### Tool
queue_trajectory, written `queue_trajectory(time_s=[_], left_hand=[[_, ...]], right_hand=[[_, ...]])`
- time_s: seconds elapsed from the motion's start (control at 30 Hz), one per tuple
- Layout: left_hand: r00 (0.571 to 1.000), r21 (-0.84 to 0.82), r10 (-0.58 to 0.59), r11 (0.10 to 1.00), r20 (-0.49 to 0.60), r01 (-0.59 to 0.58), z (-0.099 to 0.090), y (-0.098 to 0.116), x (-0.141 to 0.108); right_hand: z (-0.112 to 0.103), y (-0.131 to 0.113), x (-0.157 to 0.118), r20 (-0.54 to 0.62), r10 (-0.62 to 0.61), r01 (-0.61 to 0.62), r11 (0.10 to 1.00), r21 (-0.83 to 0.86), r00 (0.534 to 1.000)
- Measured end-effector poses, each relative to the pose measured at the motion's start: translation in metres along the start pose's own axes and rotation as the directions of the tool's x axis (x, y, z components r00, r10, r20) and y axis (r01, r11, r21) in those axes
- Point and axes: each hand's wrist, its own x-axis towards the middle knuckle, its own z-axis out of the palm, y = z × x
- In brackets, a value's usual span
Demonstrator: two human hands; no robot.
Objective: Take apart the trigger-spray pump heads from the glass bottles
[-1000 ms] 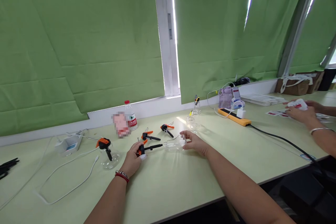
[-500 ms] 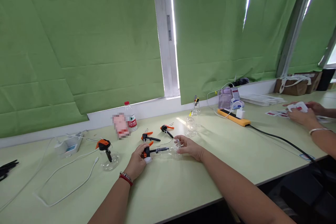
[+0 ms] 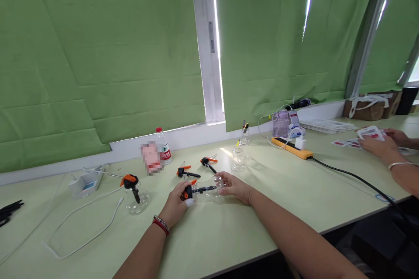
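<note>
My left hand (image 3: 178, 199) is closed round a black-and-orange spray head (image 3: 188, 191). Its black stem lies inside a clear plastic bottle (image 3: 208, 183), with the head at the bottle's mouth. My right hand (image 3: 236, 186) grips the bottle's base end, so bottle and head lie sideways just over the table. Beyond them are two loose spray heads, a left one (image 3: 188, 171) and a right one (image 3: 208, 163), both black and orange. A clear bottle (image 3: 139, 205) with a spray head (image 3: 130, 181) fitted stands to the left.
Clear bottles (image 3: 238, 160) stand behind my right hand. A water bottle (image 3: 166, 150) is near the wall. White cables (image 3: 85, 239) and a power strip (image 3: 87, 182) lie left; an orange power strip (image 3: 291, 148) lies right. At far right, another person's hands (image 3: 381, 146) hold cards.
My left hand has moved right with the spray head, bringing it up to the bottle's mouth and its stem deeper inside. My right hand stays nearly still on the bottle.
</note>
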Motion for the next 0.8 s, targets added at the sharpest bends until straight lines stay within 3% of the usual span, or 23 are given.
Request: queue_trajectory(time_s=[0.47, 0.63, 0.8], left_hand=[[1.000, -0.122, 0.007, 0.993, -0.006, -0.007, 0.002, -0.002, -0.001], [0.997, -0.304, -0.076, 0.950, -0.028, 0.065, 0.005, 0.005, -0.002], [0.964, -0.507, -0.267, 0.832, -0.010, 0.225, 0.003, 0.014, -0.002]], right_hand=[[-0.001, 0.003, 0.002, 0.032, 0.002, -0.002, 1.000, 0.015, 0.999], [0.001, 0.003, 0.001, 0.031, -0.004, 0.004, 1.000, 0.012, 0.999], [0.003, 0.002, 0.000, 0.041, 0.006, -0.007, 1.000, 0.012, 0.999]])
